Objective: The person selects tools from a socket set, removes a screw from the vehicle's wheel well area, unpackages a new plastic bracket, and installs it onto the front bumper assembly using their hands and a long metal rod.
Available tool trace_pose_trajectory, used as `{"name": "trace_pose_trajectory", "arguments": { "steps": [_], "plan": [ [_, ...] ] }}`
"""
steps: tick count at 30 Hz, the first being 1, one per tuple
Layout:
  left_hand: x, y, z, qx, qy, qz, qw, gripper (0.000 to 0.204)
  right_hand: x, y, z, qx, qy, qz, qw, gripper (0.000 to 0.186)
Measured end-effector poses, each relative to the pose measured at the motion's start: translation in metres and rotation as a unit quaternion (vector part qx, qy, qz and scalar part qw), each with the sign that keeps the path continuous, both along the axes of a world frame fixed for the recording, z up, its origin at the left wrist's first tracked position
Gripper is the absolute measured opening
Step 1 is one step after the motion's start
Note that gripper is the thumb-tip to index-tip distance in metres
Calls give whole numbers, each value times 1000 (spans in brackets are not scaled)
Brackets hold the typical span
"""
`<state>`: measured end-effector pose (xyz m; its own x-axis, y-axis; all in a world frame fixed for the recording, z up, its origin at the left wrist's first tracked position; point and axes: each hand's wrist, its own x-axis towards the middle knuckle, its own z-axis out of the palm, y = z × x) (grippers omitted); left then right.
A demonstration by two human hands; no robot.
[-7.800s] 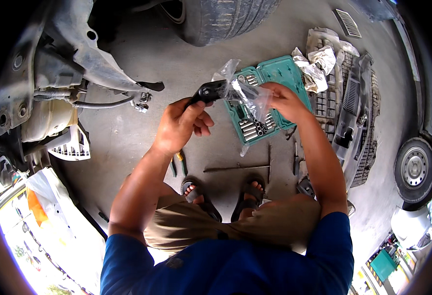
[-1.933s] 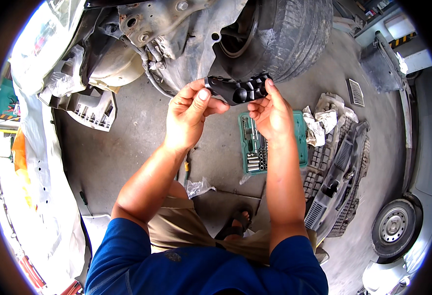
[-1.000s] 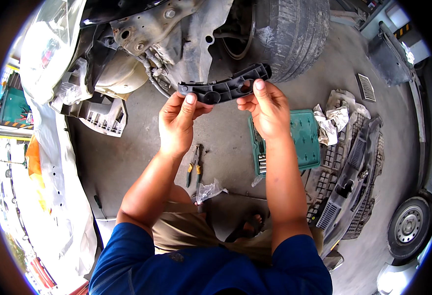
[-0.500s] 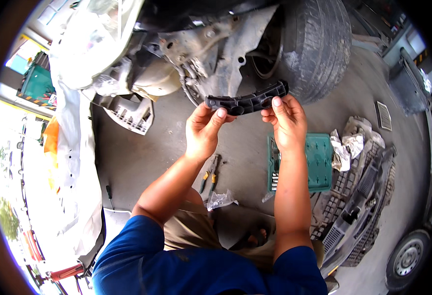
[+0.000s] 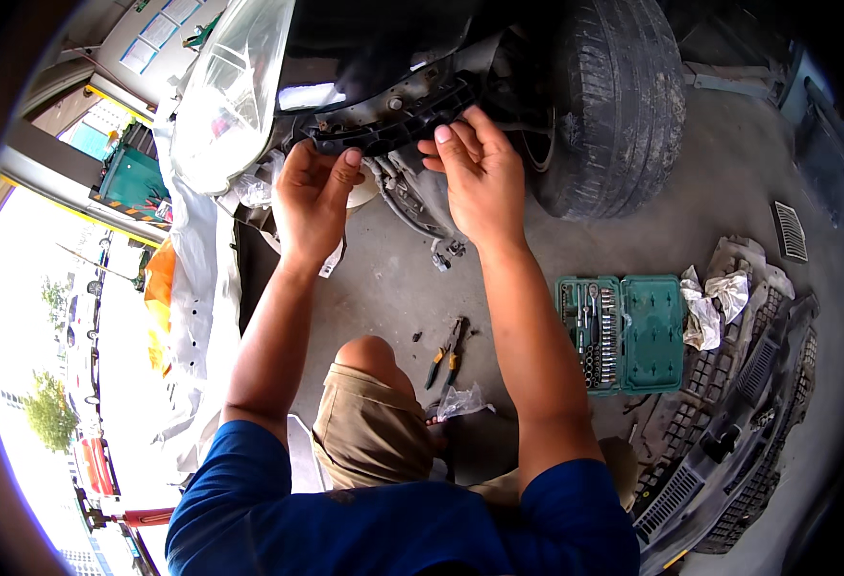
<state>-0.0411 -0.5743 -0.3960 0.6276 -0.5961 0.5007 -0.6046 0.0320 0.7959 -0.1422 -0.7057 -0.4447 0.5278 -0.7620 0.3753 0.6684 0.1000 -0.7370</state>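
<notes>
A curved black plastic bumper bracket [image 5: 405,123] spans between my two hands, up against the metal edge below the car's dark fender [image 5: 364,53]. My left hand [image 5: 313,204] pinches its left end between thumb and fingers. Closed at the right end, my right hand [image 5: 484,178] has its thumb and fingertips on the bracket. To the left is the clear headlight [image 5: 225,115], and a worn tyre [image 5: 622,115] stands to the right. A loose wiring harness [image 5: 408,209] hangs beneath the bracket.
Pliers [image 5: 450,351] with yellow-and-black handles and a clear plastic bag [image 5: 463,401] lie on the floor before me. An open green socket set [image 5: 651,336] sits right, beside crumpled wrapping [image 5: 703,317] and a removed grille part [image 5: 700,451]. A small vent panel [image 5: 790,232] lies farther right.
Both hands have moved up and left, carrying the bracket from in front of the wheel arch to the metal edge under the fender. The view has shifted, and the whole socket set now shows.
</notes>
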Motion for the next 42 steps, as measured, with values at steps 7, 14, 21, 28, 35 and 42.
{"name": "trace_pose_trajectory", "arguments": {
  "steps": [7,14,21,28,35,42],
  "plan": [
    [3,-7,3,-5,-49,39,998,23,0,-13,6,-21,47,-30,998,57],
    [-10,-3,6,44,-159,116,980,25,7,-14,11,-62,63,-40,995,68],
    [-9,5,11,11,-69,45,997,24,2,-12,13,-77,95,-52,991,61],
    [12,7,18,-14,101,-11,995,20,5,-13,25,-173,176,-177,953,46],
    [20,8,16,-5,120,-7,993,26,6,-19,29,-188,209,-174,944,37],
    [19,4,6,-32,91,12,995,25,9,-22,30,-200,185,-190,943,34]
  ]
}}
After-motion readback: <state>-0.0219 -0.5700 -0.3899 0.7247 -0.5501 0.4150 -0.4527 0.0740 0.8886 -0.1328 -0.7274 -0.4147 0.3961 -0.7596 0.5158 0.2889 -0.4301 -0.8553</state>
